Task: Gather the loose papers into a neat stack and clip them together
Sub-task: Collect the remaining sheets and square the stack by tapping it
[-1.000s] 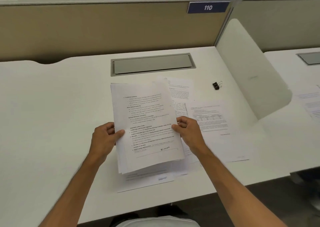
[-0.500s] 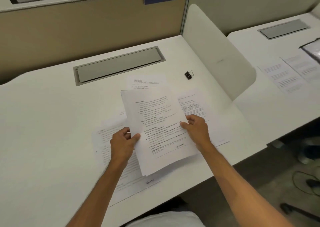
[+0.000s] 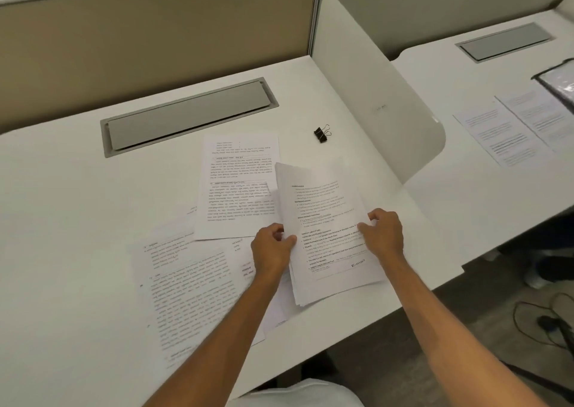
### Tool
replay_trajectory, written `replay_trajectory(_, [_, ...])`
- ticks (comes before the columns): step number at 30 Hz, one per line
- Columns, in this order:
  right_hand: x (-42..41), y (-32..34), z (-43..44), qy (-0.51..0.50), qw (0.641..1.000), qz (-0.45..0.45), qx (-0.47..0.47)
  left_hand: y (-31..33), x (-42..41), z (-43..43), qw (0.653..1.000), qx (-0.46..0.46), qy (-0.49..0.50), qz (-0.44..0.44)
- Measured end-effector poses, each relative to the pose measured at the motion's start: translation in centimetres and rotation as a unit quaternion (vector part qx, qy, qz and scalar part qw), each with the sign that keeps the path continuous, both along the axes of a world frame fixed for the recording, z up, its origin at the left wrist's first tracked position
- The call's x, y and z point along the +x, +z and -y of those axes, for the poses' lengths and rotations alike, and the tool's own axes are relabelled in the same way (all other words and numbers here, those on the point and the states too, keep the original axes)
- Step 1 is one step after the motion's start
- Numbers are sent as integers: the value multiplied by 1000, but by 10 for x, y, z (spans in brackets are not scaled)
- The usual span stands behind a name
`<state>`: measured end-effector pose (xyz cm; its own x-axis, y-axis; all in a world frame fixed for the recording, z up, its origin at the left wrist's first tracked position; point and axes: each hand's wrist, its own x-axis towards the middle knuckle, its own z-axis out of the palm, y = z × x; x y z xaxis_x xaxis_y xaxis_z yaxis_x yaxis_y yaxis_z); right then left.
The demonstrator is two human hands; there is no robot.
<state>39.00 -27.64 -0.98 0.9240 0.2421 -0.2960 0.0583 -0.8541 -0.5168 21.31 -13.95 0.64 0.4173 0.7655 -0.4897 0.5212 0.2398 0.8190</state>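
While held at both side edges, partial stack [image 3: 326, 229]: several printed sheets, long axis running away from the body, tilted slightly rightward, resting near the front right part of the desk [image 3: 77, 220]. Left hand [image 3: 271, 250]: clenched on the stack's left edge, thumb on top. Right hand [image 3: 383, 236]: gripping the right edge, fingers curled over it.

Loose sheet, upper [image 3: 239, 186]: flat on the desk, just left of the stack, its near right corner tucked beside the left hand; long axis roughly parallel to the stack. Nearer the left hand; likely next pick.

Loose sheets, lower [image 3: 192, 288]: overlapping spread, left of and below the left forearm, skewed; exact count unclear.

Binder clip [image 3: 321, 133]: black, handles up, apart from all paper, beyond the stack toward the divider [image 3: 372, 96]. Nearer the right hand. Unused; clipping step judged not yet due.
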Motion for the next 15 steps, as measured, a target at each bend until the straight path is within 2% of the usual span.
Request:
replay_trajectory(3, [10,-3,-1,10,999,16,-30,3,18,8,1000,13,27,-10])
replay_trajectory(11, [26,-3,-2,22,999,-22,-18,-1,40,12,996,-4,76,-50])
replay_trajectory(15, [31,0,-2,19,999,-48,-3,-1,44,17,995,-5,100,-21])
